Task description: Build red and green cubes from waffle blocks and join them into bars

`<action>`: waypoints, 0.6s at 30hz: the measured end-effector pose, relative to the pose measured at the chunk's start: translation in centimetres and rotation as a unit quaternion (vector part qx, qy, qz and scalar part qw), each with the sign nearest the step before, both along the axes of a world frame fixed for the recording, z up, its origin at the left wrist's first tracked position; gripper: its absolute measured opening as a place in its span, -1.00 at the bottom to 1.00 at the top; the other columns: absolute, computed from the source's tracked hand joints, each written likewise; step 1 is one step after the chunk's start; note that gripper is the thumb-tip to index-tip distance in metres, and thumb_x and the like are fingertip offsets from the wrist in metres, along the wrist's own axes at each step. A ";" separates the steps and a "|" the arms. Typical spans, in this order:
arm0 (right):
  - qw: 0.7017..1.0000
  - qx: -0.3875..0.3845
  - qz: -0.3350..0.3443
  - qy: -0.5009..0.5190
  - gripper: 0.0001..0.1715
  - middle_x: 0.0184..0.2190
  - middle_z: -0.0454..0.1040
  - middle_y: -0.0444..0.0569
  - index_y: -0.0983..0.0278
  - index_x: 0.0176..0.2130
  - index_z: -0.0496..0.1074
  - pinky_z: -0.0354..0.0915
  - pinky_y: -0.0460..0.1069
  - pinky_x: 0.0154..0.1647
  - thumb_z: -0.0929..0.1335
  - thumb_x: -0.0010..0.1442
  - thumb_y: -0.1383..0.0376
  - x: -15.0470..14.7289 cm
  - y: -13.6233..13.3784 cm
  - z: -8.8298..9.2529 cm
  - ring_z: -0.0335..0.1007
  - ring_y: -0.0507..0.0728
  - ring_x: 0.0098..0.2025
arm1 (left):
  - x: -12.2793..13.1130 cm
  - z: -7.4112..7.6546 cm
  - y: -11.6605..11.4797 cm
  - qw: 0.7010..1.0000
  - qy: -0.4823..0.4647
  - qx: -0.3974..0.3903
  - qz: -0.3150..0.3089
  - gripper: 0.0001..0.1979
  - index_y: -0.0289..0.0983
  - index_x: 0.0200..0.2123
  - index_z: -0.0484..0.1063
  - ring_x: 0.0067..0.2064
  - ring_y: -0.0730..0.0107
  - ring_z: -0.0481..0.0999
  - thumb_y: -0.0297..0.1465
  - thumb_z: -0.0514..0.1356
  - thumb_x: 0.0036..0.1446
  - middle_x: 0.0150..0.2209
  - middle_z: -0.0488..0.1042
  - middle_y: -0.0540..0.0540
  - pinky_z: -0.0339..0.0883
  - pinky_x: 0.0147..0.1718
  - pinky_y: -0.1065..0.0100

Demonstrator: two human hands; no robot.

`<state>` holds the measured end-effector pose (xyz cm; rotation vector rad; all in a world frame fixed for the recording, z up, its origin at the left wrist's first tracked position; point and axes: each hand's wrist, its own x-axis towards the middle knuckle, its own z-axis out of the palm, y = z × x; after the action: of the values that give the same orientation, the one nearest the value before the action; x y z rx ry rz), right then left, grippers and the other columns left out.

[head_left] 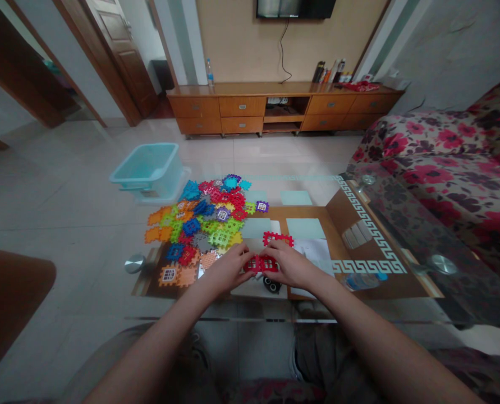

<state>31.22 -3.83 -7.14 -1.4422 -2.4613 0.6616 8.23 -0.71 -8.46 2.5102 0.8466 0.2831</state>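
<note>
Both hands meet over the glass table, closed on red window-patterned interlocking tiles with toothed edges. My left hand (232, 266) pinches the left red tile (253, 264). My right hand (290, 265) grips the right red tile (269, 263), fingers over its top. The two tiles sit edge to edge; whether their teeth are locked I cannot tell. Just beyond my right hand lies another red piece (270, 237), partly hidden by the fingers. Left of my hands spreads a heap of interlocking tiles in many colours, including an orange tile (153, 234) and a green tile (221, 238).
A light-blue plastic tub (148, 182) stands beyond the table's left side. Under the glass tabletop (250, 310) are a shelf with papers (317, 255) and a plastic bottle (363, 280). A flowered sofa (439, 151) is at right, a wooden TV cabinet (241, 115) at the back.
</note>
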 end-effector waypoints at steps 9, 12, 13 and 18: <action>1.000 -0.006 0.006 -0.004 -0.61 -0.05 0.44 0.18 0.30 0.00 0.52 0.33 0.12 0.02 0.45 0.20 0.19 0.0 0.1 0.1 0.37 0.30 0.01 | 0.1 0.0 0.0 1.000 0.003 -0.006 -0.005 -0.67 -0.29 0.05 0.42 -0.05 0.15 0.42 -0.34 0.23 0.24 -0.06 0.39 -0.23 0.37 -0.04 0.19; 1.000 -0.013 0.004 0.002 -0.60 -0.03 0.43 0.18 0.29 0.00 0.52 0.31 0.12 0.05 0.45 0.20 0.19 0.0 0.1 0.1 0.35 0.31 0.04 | 0.1 0.0 0.0 1.000 0.003 -0.006 -0.004 -0.67 -0.29 0.05 0.42 -0.07 0.16 0.42 -0.34 0.23 0.24 -0.07 0.39 -0.22 0.37 -0.06 0.19; 1.000 -0.013 0.003 0.007 -0.61 -0.03 0.42 0.18 0.29 0.00 0.52 0.31 0.12 0.05 0.45 0.21 0.19 0.0 0.1 0.1 0.34 0.30 0.05 | 0.1 0.0 0.0 1.000 0.002 -0.007 -0.004 -0.67 -0.28 0.05 0.43 -0.08 0.16 0.42 -0.34 0.23 0.24 -0.08 0.38 -0.21 0.37 -0.07 0.20; 0.999 -0.013 -0.003 0.029 -0.67 -0.12 0.43 0.13 0.29 -0.08 0.55 0.31 0.09 -0.03 0.46 0.19 0.17 -0.1 0.2 -0.5 0.35 0.27 -0.04 | 0.1 -0.1 0.0 1.000 -0.006 -0.017 0.001 -0.69 -0.26 0.04 0.45 -0.09 0.17 0.42 -0.34 0.23 0.24 -0.10 0.38 -0.20 0.36 -0.07 0.20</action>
<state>31.16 -3.61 -7.63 -1.4196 -2.4123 0.7270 8.37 -0.72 -8.56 2.4738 0.8434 0.2824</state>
